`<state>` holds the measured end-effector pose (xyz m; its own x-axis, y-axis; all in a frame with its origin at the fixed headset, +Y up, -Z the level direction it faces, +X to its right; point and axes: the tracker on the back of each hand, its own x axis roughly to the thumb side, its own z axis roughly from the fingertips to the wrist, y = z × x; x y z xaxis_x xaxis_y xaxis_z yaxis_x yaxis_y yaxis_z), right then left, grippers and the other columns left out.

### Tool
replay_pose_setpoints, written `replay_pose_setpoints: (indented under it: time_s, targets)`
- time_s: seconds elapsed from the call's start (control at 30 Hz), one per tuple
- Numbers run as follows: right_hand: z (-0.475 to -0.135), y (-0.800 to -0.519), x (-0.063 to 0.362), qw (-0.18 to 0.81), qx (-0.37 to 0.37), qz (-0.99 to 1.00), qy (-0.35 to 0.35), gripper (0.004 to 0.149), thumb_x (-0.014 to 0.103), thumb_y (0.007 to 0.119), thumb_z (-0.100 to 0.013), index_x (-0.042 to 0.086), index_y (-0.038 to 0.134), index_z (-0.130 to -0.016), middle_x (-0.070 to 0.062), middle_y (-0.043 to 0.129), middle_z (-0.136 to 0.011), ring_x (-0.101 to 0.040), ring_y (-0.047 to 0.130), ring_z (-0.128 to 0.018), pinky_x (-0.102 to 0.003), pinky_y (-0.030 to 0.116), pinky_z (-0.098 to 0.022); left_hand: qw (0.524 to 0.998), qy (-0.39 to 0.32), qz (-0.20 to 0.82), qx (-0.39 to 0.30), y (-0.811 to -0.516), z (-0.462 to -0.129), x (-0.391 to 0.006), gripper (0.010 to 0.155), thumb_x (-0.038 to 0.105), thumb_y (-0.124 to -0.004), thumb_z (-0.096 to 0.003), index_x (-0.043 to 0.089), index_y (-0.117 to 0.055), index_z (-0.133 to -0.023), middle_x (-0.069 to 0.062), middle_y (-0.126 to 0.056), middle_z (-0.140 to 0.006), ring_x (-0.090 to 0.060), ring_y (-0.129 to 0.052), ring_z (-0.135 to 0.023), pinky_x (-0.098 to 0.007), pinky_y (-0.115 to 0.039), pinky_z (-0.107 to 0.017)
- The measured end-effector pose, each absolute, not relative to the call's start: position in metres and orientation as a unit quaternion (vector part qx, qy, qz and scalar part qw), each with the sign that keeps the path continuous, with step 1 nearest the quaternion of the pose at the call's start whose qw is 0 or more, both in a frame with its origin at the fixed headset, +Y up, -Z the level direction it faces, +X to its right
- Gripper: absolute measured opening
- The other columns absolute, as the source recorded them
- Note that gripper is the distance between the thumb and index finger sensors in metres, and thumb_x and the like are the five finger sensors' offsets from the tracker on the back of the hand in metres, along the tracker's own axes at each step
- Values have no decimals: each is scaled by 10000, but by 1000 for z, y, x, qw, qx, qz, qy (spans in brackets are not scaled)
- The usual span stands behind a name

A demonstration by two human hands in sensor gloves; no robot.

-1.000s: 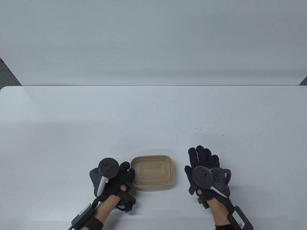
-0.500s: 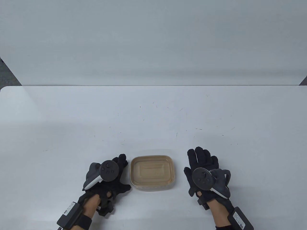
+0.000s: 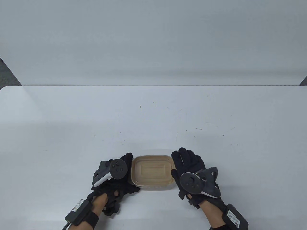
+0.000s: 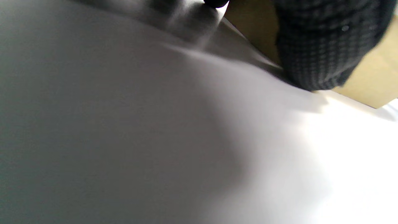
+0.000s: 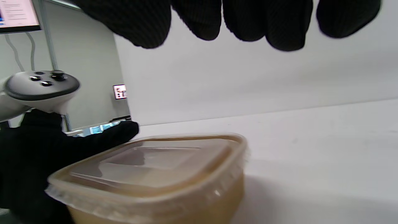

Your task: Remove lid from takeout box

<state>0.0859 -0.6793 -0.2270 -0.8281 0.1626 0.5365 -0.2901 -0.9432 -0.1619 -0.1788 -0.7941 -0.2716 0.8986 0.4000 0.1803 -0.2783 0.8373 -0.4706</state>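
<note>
Box [image 3: 152, 173] sits near the table [image 3: 153, 115] front edge, between both hands, clear lid [image 5: 149, 161] seated on it, rim flush all round as far as visible

Left hand [image 3: 115, 178] is pressed against the box's left side; in the left wrist view a gloved finger [image 4: 323, 46] lies on the brown wall. Looks like bracing, not a closed grasp. Right hand [image 3: 189, 170] is at the box's right end, fingers [image 5: 279, 25] spread and loose above the rim, holding nothing

Risks, judged from this:
- lid looks thin and flexible, snapped over the rim; pulling at one corner may bend or crack it rather than pop it
- box looks light; if the left hand only leans on the side, the lift can drag the whole box up or slide it off the near edge
- squeezing the soft walls may deform the box and lock the lid tighter
- contents cannot be told through the lid, so a sudden release could spill
</note>
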Motion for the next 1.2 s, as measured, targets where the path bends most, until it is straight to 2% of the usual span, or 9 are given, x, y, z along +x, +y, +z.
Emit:
replay_pose_setpoints:
  time_s: [0.13,0.33,0.37,0.47,0.6,0.8,0.87,1.0,1.2]
  targets:
    - [-221,-678,26,62,357,928,-89,615,400,779,-464,54,733,-971,-255,803,-922,-484,914,-644,-586,846,-430,947,-137,182,-227,-794,-272,-179,1342,617,-957,-321,282,157,-990,114,-324,-1240,-210,-202,-1228,-693,-145,-806]
    - [-212,-744,-32,-144,392,908,28,861,532,812,-438,97,458,-1091,-235,563,-1081,-530,716,-844,-659,731,-574,947,-138,181,-227,-794,-272,-179,1335,617,-954,-320,285,149,-994,115,-324,-1241,-209,-203,-1227,-695,-145,-804]
    - [-209,-748,-35,-160,389,907,4,891,505,819,-436,62,405,-1089,-252,523,-1079,-558,695,-833,-662,719,-574,947,-137,181,-227,-794,-272,-179,1334,616,-956,-319,287,146,-996,114,-326,-1240,-208,-204,-1225,-694,-147,-803]
    - [-196,-755,-43,-190,421,880,-112,711,365,815,-442,-7,596,-1008,-272,742,-929,-526,902,-671,-565,883,-447,947,-136,183,-228,-794,-272,-179,1337,619,-959,-321,286,144,-1000,119,-329,-1242,-206,-200,-1222,-689,-145,-799]
    - [-190,-751,-40,-132,451,872,-136,488,259,756,-444,27,725,-873,-226,852,-809,-518,1000,-530,-509,973,-310,940,-134,207,-237,-794,-274,-176,1371,641,-965,-299,269,157,-994,98,-302,-1247,-233,-152,-1214,-703,-109,-773]
    - [-197,-743,-33,-86,431,885,-155,437,245,736,-427,51,760,-818,-174,880,-792,-448,1052,-473,-435,1017,-242,939,-124,218,-237,-794,-274,-176,1383,640,-981,-288,265,143,-1001,101,-352,-1245,-185,-203,-1215,-678,-112,-768]
    - [-204,-733,-22,-20,408,898,-166,430,243,730,-424,59,758,-811,-162,883,-783,-417,1069,-461,-410,1025,-227,939,-121,218,-238,-794,-275,-177,1403,637,-987,-287,250,164,-988,108,-354,-1242,-173,-205,-1212,-666,-111,-768]
    - [-228,-708,21,205,323,911,-154,428,234,722,-427,48,747,-812,-174,873,-776,-388,1085,-463,-394,1027,-227,938,-121,218,-242,-794,-275,-177,1398,633,-986,-290,255,170,-980,108,-344,-1240,-166,-197,-1208,-658,-102,-763]
    - [-237,-688,73,375,269,870,-175,431,233,733,-434,36,741,-817,-188,865,-780,-397,1080,-479,-405,1027,-242,936,-122,219,-245,-794,-276,-176,1395,630,-986,-291,258,167,-982,107,-336,-1240,-167,-190,-1206,-654,-93,-761]
